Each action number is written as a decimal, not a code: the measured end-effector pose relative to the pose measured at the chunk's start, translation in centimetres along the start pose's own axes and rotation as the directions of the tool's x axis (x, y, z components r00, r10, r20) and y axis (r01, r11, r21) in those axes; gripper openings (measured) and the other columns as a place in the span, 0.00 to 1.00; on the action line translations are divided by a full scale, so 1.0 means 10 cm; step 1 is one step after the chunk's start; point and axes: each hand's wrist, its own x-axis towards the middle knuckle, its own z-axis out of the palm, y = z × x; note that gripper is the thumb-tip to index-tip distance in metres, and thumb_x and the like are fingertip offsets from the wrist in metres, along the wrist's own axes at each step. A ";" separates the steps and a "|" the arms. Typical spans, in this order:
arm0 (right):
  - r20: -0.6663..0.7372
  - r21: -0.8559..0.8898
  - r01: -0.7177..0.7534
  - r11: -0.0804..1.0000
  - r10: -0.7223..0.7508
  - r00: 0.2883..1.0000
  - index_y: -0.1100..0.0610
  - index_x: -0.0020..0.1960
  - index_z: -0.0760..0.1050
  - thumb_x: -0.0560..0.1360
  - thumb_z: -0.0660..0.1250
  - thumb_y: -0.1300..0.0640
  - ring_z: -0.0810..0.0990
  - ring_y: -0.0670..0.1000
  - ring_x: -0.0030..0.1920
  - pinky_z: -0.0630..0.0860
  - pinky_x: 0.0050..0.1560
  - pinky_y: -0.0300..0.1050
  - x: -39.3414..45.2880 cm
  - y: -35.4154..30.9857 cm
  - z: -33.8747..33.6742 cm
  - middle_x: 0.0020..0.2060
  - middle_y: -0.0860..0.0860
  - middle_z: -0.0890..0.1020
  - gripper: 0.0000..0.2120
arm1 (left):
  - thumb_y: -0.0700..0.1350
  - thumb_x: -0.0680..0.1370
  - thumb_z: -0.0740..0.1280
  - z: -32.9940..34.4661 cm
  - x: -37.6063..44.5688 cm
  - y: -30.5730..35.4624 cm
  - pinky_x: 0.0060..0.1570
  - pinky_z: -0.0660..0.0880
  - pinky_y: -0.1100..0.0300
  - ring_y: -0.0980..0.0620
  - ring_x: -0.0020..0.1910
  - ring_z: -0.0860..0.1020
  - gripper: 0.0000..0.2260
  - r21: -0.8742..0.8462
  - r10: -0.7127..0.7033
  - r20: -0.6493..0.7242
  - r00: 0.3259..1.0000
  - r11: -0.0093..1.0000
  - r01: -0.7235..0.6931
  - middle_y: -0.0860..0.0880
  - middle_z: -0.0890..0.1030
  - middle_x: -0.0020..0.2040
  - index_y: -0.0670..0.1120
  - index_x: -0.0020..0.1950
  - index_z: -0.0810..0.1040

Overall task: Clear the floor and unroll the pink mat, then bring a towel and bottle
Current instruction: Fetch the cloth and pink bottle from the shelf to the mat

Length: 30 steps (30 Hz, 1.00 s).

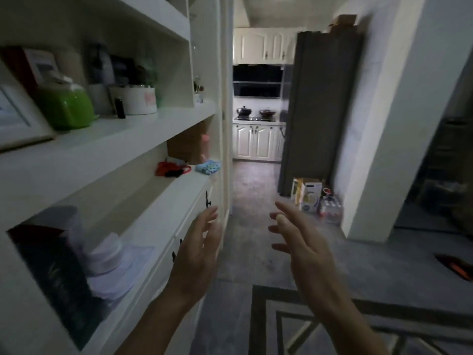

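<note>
Head view, dim hallway beside white shelf unit (133, 139). My left hand (197, 252) and right hand (299, 249) both raised ahead, fingers spread, nothing held. Pink mat not in view; whether floor cleared or mat unrolled, cannot tell from here. Fetch stage judged in hand: blue patterned cloth (208, 167), likely towel, lies at far end of lower shelf, pink bottle (205, 147) upright just behind it. Neither touched; both well ahead of hands. Remaining: pick up both, carry to mat.
</note>
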 end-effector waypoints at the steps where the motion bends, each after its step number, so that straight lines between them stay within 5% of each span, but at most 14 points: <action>1: 0.026 0.006 -0.003 1.000 0.003 1.000 0.33 0.66 0.71 0.75 0.59 0.37 0.79 0.40 0.59 0.80 0.56 0.45 0.31 0.10 -0.02 0.61 0.39 0.79 0.19 | 0.62 0.78 0.54 0.09 0.26 -0.08 0.58 0.67 0.71 0.67 0.64 0.71 0.14 0.019 -0.010 -0.009 1.000 1.000 0.010 0.59 0.74 0.67 0.69 0.63 0.67; 5: 0.122 0.033 0.007 0.999 -0.011 0.992 0.29 0.61 0.71 0.79 0.59 0.39 0.79 0.38 0.57 0.80 0.50 0.39 1.46 0.41 -0.01 0.56 0.31 0.79 0.12 | 0.61 0.79 0.54 0.35 1.22 -0.35 0.51 0.63 0.83 0.78 0.60 0.67 0.19 0.091 -0.040 -0.036 0.999 0.995 0.044 0.59 0.71 0.69 0.61 0.70 0.65; 11: 0.221 0.058 0.012 0.998 -0.025 0.975 0.31 0.61 0.70 0.80 0.58 0.42 0.79 0.37 0.56 0.76 0.50 0.30 2.89 0.97 0.17 0.53 0.28 0.79 0.12 | 0.61 0.79 0.53 0.66 2.42 -0.96 0.48 0.63 0.85 0.60 0.66 0.70 0.24 0.117 -0.075 -0.145 0.987 0.989 0.093 0.56 0.72 0.70 0.55 0.73 0.65; 16: 0.213 0.059 0.009 0.998 -0.022 0.977 0.34 0.62 0.71 0.79 0.59 0.43 0.79 0.37 0.55 0.77 0.48 0.32 4.11 1.55 0.34 0.53 0.31 0.81 0.12 | 0.59 0.80 0.52 1.05 3.68 -1.64 0.46 0.62 0.86 0.70 0.61 0.68 0.21 0.095 -0.098 -0.126 0.987 0.989 0.110 0.56 0.69 0.72 0.58 0.73 0.64; 18: 0.203 0.043 0.006 0.999 -0.014 0.979 0.39 0.66 0.72 0.81 0.59 0.46 0.80 0.37 0.54 0.78 0.47 0.33 4.65 1.73 0.43 0.54 0.36 0.82 0.14 | 0.58 0.80 0.53 1.20 4.24 -1.86 0.46 0.64 0.85 0.67 0.60 0.70 0.19 0.042 -0.102 -0.120 0.988 0.993 0.107 0.54 0.69 0.73 0.60 0.71 0.64; 22: 0.241 -0.020 0.025 0.999 -0.020 0.970 0.34 0.64 0.71 0.82 0.59 0.44 0.79 0.36 0.54 0.78 0.47 0.33 5.70 1.94 0.62 0.52 0.30 0.80 0.12 | 0.62 0.78 0.51 1.35 5.30 -2.15 0.42 0.73 0.74 0.62 0.54 0.73 0.21 0.029 -0.132 -0.122 0.984 0.990 0.137 0.50 0.68 0.72 0.62 0.70 0.62; 24: 0.270 -0.038 0.030 0.999 -0.019 0.963 0.31 0.62 0.70 0.81 0.59 0.42 0.79 0.36 0.55 0.79 0.48 0.34 6.16 2.06 0.74 0.51 0.28 0.80 0.11 | 0.63 0.77 0.51 1.37 5.71 -2.28 0.50 0.75 0.65 0.56 0.61 0.73 0.24 0.069 -0.136 -0.152 0.979 0.987 0.148 0.49 0.66 0.74 0.60 0.71 0.63; 27: 0.295 -0.062 0.018 0.998 0.001 0.955 0.38 0.70 0.69 0.79 0.57 0.37 0.78 0.41 0.59 0.79 0.58 0.47 6.77 2.36 0.98 0.61 0.38 0.78 0.21 | 0.65 0.76 0.51 1.39 6.20 -2.57 0.62 0.75 0.45 0.48 0.72 0.68 0.26 0.145 -0.197 -0.178 0.964 0.964 0.224 0.48 0.63 0.77 0.59 0.73 0.62; 30: 0.353 -0.075 0.004 0.997 0.022 0.935 0.41 0.71 0.70 0.79 0.57 0.37 0.77 0.45 0.62 0.77 0.61 0.56 7.29 2.68 1.27 0.65 0.44 0.78 0.22 | 0.69 0.74 0.54 1.41 6.55 -2.99 0.63 0.73 0.41 0.46 0.72 0.68 0.30 0.224 -0.259 -0.208 0.943 0.926 0.303 0.50 0.64 0.76 0.60 0.74 0.60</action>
